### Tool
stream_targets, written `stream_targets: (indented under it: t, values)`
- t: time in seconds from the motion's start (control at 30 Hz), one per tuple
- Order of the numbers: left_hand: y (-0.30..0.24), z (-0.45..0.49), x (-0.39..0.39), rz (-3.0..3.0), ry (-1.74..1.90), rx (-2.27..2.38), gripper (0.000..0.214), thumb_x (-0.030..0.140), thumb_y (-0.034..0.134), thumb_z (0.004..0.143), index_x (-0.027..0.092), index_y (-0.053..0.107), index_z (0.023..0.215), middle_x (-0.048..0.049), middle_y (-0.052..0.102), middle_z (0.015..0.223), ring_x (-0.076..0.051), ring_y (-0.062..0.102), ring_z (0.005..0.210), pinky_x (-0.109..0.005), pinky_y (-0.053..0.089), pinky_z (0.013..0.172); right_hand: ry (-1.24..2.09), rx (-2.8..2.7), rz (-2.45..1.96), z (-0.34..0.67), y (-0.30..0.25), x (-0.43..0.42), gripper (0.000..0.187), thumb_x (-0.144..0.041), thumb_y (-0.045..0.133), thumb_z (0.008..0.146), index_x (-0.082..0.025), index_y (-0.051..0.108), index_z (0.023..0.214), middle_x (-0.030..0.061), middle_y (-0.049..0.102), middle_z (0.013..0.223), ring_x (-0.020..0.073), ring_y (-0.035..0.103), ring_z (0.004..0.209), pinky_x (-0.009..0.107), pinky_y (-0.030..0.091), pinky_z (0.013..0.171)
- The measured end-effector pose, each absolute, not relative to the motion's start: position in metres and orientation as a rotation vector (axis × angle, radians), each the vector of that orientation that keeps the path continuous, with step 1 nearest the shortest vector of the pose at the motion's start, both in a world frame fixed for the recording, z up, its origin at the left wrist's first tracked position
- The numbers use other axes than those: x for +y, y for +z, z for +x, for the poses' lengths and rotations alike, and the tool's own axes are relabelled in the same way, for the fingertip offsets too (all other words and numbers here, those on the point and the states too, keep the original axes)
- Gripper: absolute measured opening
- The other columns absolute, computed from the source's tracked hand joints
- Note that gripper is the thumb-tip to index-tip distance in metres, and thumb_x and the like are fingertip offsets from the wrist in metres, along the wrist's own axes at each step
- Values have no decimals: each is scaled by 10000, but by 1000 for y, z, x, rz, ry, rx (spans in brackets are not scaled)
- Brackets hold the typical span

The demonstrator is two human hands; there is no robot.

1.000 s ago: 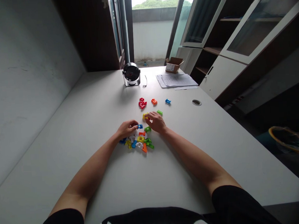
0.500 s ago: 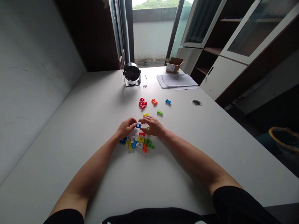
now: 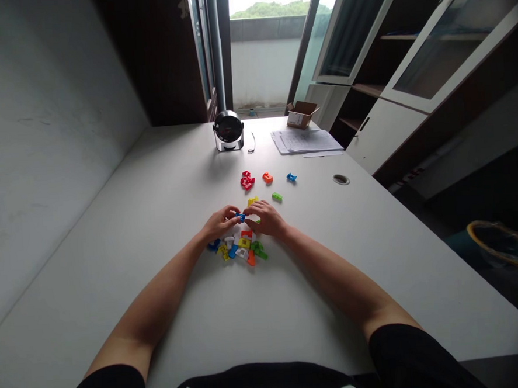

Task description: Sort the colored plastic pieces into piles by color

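Note:
Between my hands a small blue plastic piece (image 3: 240,217) is held above the near side of the table. My left hand (image 3: 220,222) pinches its left end with thumb and fingers. At its right end are the thumb and fingertips of my right hand (image 3: 264,218), curled round it. Just below lies a pile of coloured plastic pieces (image 3: 244,243) in white, yellow, blue, orange and green. A yellow piece (image 3: 252,201) sits just beyond my right fingers, partly hidden by them. Under my right palm a green piece shows only in part.
Farther out lie red pieces (image 3: 247,180), an orange piece (image 3: 267,177), a light blue piece (image 3: 291,177) and a green piece (image 3: 277,197). A small black fan (image 3: 228,128), papers (image 3: 308,140) and an open cardboard box (image 3: 301,114) stand at the back. A cable hole (image 3: 340,179) is at right.
The blue piece has been turned between my fingers, and its visible side differs. My right fingertips have closed in on it. The loose pieces stay where they were.

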State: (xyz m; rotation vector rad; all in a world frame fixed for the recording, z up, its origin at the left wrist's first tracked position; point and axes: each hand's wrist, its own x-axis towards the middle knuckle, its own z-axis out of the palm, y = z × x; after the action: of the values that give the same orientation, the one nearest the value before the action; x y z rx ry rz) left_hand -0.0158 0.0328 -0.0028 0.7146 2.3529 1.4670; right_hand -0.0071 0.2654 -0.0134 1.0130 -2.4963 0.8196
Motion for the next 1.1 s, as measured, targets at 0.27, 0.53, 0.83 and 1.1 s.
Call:
stream_targets:
  t: [0.27,0.53,0.83,1.1]
  values:
    - [-2,-17,35,719,1410,2435,320,468,550,891,195,635,1034,-26,738,913,-135,632,788,-221,454,691,760,-2540,977,-9,-17,268,165,-333,572,953,-228,685,1013,56,700,966,202,616,923,366,408,920]
    - [-5,-18,35,707,1433,2458,362,518,568,880,172,649,947,-19,714,823,-109,558,684,-200,388,615,748,-2521,1003,-9,-16,267,171,-355,578,964,-214,666,1005,51,700,935,189,619,888,345,408,891]
    - [-2,-19,34,691,1473,2461,409,559,609,848,167,694,923,-7,644,788,-105,515,691,-204,382,609,753,-2512,1055,-10,-17,268,231,-425,665,906,-211,656,991,52,692,931,204,614,893,355,414,889]
    - [-7,-20,33,706,1588,2401,395,487,656,841,185,675,1095,-56,703,948,-136,612,835,-214,459,704,765,-2499,1017,-10,-18,268,170,-357,613,929,-199,640,985,49,686,906,195,611,873,351,406,877]
